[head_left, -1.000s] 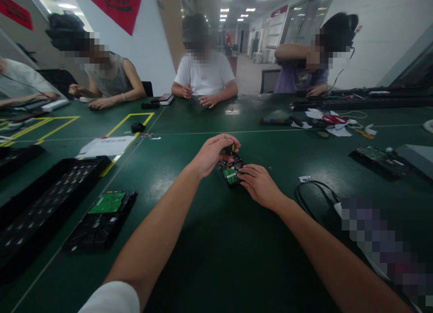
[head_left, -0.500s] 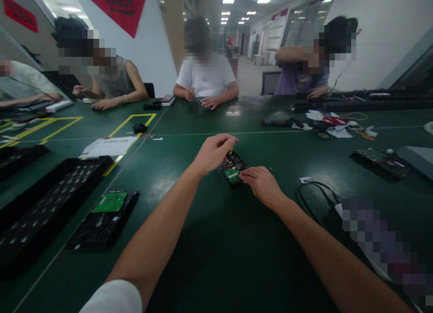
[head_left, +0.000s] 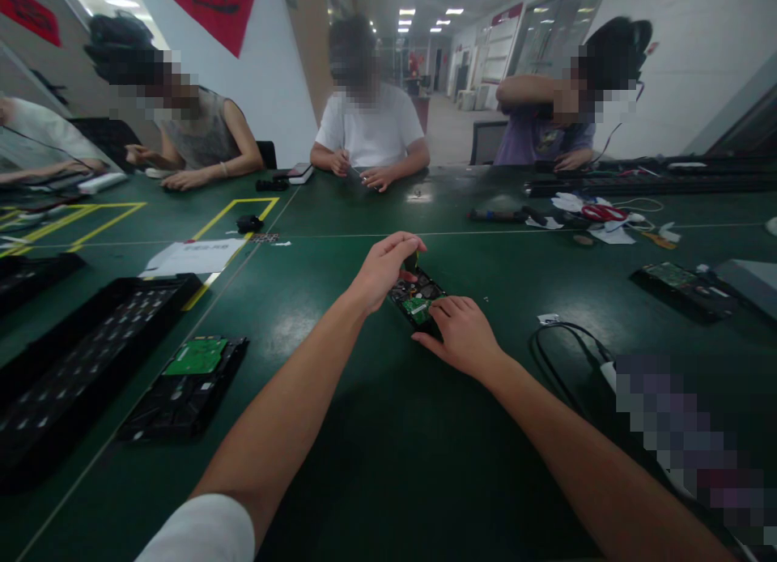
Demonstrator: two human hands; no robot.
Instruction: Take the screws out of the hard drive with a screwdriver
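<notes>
A black hard drive [head_left: 418,305] with a green circuit board lies on the table in front of me. Over its far end, my left hand [head_left: 388,266] is closed around a small black-and-yellow tool [head_left: 412,261] that looks like a short screwdriver; its tip is hidden. My right hand [head_left: 464,331] grips the drive's near right side, fingers bent onto the board and thumb along the near edge. Left of my left forearm lies another hard drive [head_left: 188,384], board side up.
A long black tray [head_left: 182,287] stands at the left, near a white paper sheet [head_left: 194,257]. At right are another drive [head_left: 683,291], a black cable [head_left: 571,329] and a grey box [head_left: 753,278]. Scraps and a red coil [head_left: 604,212] lie farther back. Several people sit across the table.
My right hand has shifted toward the drive's near edge, its thumb now stretched out there. The tool in my left hand shows more of its dark part. The view has tilted slightly.
</notes>
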